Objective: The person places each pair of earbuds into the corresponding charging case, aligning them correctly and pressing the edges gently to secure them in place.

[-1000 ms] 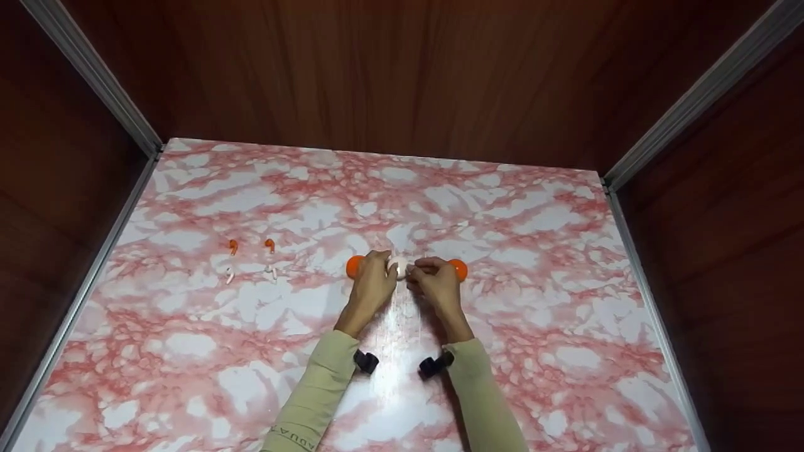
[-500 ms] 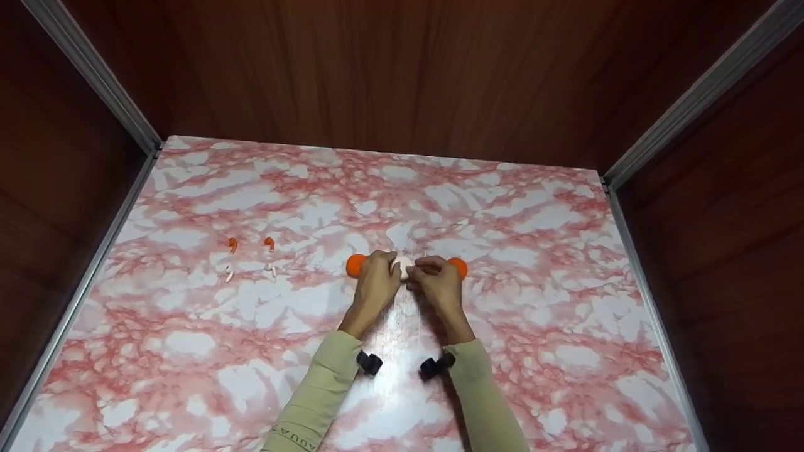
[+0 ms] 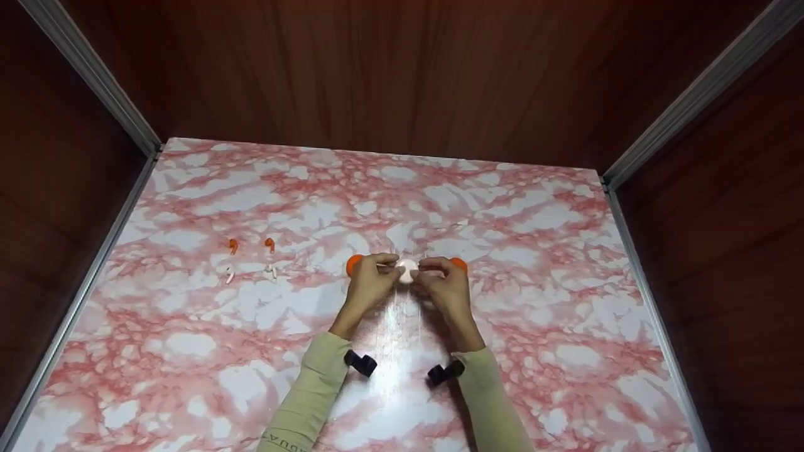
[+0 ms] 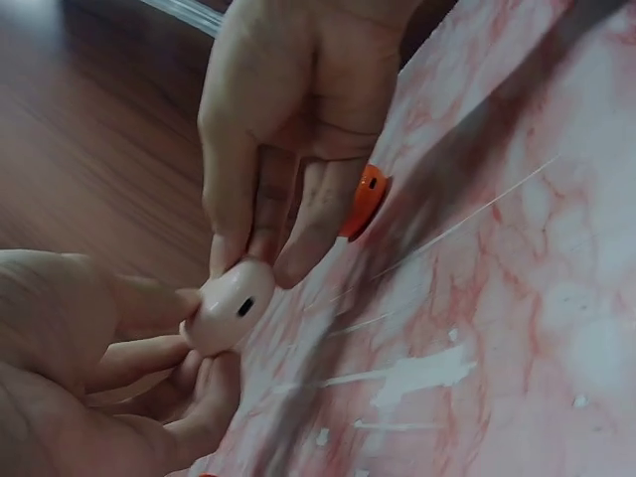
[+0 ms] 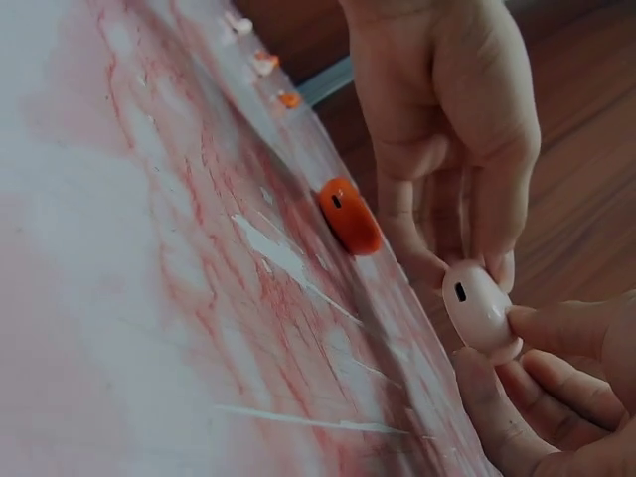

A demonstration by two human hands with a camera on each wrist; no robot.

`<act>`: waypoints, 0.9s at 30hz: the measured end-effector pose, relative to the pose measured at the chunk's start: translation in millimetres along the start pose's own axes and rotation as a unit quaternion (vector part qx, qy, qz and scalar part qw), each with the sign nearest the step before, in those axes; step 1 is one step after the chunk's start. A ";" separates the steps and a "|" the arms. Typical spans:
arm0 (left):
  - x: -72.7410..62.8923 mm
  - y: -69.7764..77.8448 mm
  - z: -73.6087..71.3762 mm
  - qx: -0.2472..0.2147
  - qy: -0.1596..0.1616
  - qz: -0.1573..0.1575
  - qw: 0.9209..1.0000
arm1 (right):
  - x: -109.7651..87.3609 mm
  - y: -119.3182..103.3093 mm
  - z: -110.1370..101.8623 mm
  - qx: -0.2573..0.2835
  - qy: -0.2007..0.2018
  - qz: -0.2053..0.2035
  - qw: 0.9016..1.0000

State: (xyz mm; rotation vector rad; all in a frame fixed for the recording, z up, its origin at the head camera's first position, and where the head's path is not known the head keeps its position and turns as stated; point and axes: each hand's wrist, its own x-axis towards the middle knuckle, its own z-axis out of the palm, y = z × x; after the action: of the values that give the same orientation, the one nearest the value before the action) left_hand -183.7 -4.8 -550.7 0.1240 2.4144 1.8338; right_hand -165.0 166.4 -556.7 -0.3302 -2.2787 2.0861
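Note:
Between both hands is a small rounded white earbud charging case (image 3: 407,272), its dark port showing in the left wrist view. My left hand (image 3: 369,290) pinches the case's left side between thumb and fingers. From the other side, my right hand (image 3: 447,292) grips it with thumb and fingertips. The case looks closed and is held tilted just above the table, as the right wrist view shows. An orange earbud case (image 3: 354,265) sits beyond the left hand, and another orange case (image 3: 459,263) is partly hidden behind the right.
To the left lie two orange earbuds (image 3: 233,246) and, nearer, two white earbuds (image 3: 230,275). The red-and-white marbled table (image 3: 389,201) meets dark wooden panels (image 3: 377,75) at the back and sides.
The white case has shifted slightly right. My left hand's fingers have moved from over its left part to its edge, and both wrists have spread a little apart.

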 end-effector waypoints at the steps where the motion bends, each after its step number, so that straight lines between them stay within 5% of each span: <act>1: -0.8 -0.4 -1.3 -0.007 -0.011 -0.008 1.000 | -0.7 0.5 -1.0 0.008 -0.006 0.004 1.000; 4: -3.7 -2.8 -3.7 -0.023 -0.035 -0.031 0.999 | -3.9 2.6 -4.0 0.030 -0.020 0.010 0.999; 13: -9.1 -11.7 -5.9 -0.063 -0.046 -0.042 0.996 | -12.8 8.1 -7.9 -0.014 -0.022 -0.018 1.000; 27: -18.2 -14.6 -9.3 -0.098 -0.052 -0.050 0.993 | -14.3 15.1 -7.5 0.011 -0.075 0.030 0.997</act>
State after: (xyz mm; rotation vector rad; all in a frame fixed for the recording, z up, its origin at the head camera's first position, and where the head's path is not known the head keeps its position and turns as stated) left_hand -166.9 -19.9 -561.6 0.0796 2.1181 1.9554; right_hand -147.7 172.4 -569.2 -0.2532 -2.3522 2.2357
